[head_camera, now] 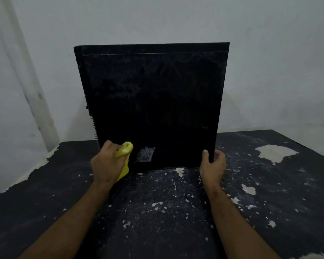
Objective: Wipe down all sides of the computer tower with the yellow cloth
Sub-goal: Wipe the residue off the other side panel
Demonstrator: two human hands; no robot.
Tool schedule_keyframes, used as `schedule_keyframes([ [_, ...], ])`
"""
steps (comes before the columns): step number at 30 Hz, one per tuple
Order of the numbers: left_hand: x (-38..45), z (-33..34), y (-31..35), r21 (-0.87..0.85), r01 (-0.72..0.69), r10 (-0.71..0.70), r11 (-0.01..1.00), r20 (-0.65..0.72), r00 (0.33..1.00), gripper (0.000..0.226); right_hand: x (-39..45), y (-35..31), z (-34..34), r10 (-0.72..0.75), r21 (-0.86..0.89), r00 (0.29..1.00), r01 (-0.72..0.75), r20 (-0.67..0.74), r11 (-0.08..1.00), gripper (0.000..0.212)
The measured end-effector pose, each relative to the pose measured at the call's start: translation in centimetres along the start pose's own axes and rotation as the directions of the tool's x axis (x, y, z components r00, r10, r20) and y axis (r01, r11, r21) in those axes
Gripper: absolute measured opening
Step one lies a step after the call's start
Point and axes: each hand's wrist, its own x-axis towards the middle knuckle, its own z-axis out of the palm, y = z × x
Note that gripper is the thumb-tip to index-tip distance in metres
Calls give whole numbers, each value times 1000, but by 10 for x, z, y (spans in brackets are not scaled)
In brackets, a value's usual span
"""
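A black computer tower (153, 101) stands upright on the table, its broad dusty side panel facing me. A worn silver sticker (146, 154) sits low on that panel. My left hand (107, 163) grips a bunched yellow cloth (124, 152) against the panel's lower left corner. My right hand (212, 165) holds the tower's lower right corner, thumb on the near panel and fingers wrapped round the edge.
The table (157, 212) is black with chipped, flaking paint and pale patches (275, 152). Its left edge (36, 165) runs close to the wall. A plain grey wall (176, 19) rises right behind the tower.
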Motion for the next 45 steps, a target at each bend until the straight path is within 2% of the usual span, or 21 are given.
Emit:
schedule_keyframes([
  [4, -17, 14, -6, 86, -324, 293, 942, 259, 921, 45, 0, -1, 1, -5, -5, 1000, 5, 1, 1000, 37],
  [8, 5, 3, 12, -24, -17, 17, 1000, 16, 1000, 32, 0, -1, 1, -4, -18, 1000, 3, -8, 1000, 39],
  [9, 5, 4, 14, -20, -25, 26, 999, 5, 1000, 31, 0, -1, 0, 1, -21, 1000, -1, -9, 1000, 39],
  [13, -8, 17, 8, 73, -398, 361, 915, 297, 884, 40, -2, -4, -1, 6, -5, 1000, -6, 4, 1000, 38],
  [14, 0, 16, 11, 71, -391, 359, 918, 276, 892, 38, -1, -4, -1, 5, -4, 1000, -5, 4, 1000, 37],
  [16, 20, 8, 23, 22, -190, 187, 982, 93, 978, 28, -2, -5, -1, 4, -7, 1000, -4, 2, 1000, 37],
  [18, 32, 4, 32, -44, -70, 67, 997, -74, 995, 22, -1, -3, 0, 3, 3, 1000, -3, -3, 1000, 37],
  [20, 24, 12, 30, 58, -276, 275, 959, 24, 961, 20, -2, -3, -1, 4, 6, 1000, -4, 3, 1000, 37],
  [22, 9, 18, 24, 126, -533, 488, 836, 272, 829, 25, -1, -3, -1, 14, 2, 1000, -14, 5, 1000, 37],
  [23, 11, 17, 21, 134, -572, 511, 809, 322, 797, 28, -1, -2, -1, 16, 1, 1000, -16, 7, 1000, 38],
  [24, 20, 14, 22, 126, -547, 493, 828, 301, 816, 26, -1, -2, -1, 14, -2, 1000, -14, 9, 1000, 39],
  [26, 40, 2, 33, 75, -338, 329, 938, 110, 938, 22, -1, -1, -1, 12, -10, 1000, -12, 7, 1000, 40],
  [28, 47, -2, 42, 20, -169, 170, 985, -63, 983, 22, -1, -2, -2, 12, -5, 1000, -12, 2, 1000, 39],
  [30, 34, 8, 39, 17, -238, 238, 971, 7, 971, 19, -2, -2, -2, 10, 4, 1000, -10, 3, 1000, 36],
  [32, 12, 20, 31, 81, -470, 441, 879, 236, 866, 20, -2, -4, -2, 14, 2, 1000, -14, 3, 1000, 37],
  [34, 15, 20, 24, 100, -582, 528, 807, 320, 787, 21, -2, -3, -1, 23, -1, 1000, -23, 3, 1000, 38],
  [37, 44, 4, 42, 23, -342, 340, 939, 66, 938, 21, -1, -2, 1, 13, -21, 1000, -13, -3, 1000, 37],
  [40, 43, 9, 50, -37, -212, 211, 976, -39, 977, 19, 0, 1, 0, 5, -23, 1000, -6, -2, 1000, 42],
  [42, 23, 24, 47, 26, -403, 395, 915, 148, 907, 21, -1, 0, 0, 6, -17, 1000, -6, 7, 1000, 45],
  [44, 10, 32, 38, 88, -652, 581, 753, 376, 721, 28, -1, 0, 0, 1, -8, 1000, -1, 13, 1000, 43],
  [45, 16, 32, 38, 90, -703, 615, 706, 414, 671, 28, -1, 0, 0, -2, -6, 1000, 2, 13, 1000, 41],
])
